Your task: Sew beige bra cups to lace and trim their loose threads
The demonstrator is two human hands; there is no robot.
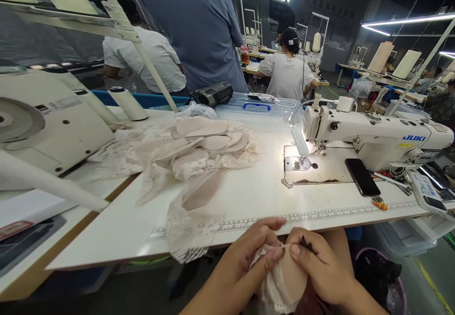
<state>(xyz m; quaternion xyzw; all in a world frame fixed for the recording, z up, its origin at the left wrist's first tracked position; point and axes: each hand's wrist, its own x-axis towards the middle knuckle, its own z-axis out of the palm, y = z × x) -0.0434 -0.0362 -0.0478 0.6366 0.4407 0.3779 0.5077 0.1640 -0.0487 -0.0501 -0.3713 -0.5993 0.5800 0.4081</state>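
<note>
At the table's front edge, low in the view, my left hand (254,253) pinches a beige lace bra piece (293,277) with a smooth padded cup. My right hand (316,263) grips the same piece from the other side, thumb pressed close to the left thumb. A small dark pointed thing (306,244) sticks out between the right hand's fingers; its kind is hard to make out. On the white table (256,191) to the left lies a heap of similar beige lace pieces (199,149), one hanging over the front edge.
A white sewing machine (377,130) stands at the right, its lamp lit. Near it lie a black phone (362,177) and an orange charm (380,205). Behind are a clear plastic box (259,113) and a thread cone (128,104). Several people sit or stand beyond.
</note>
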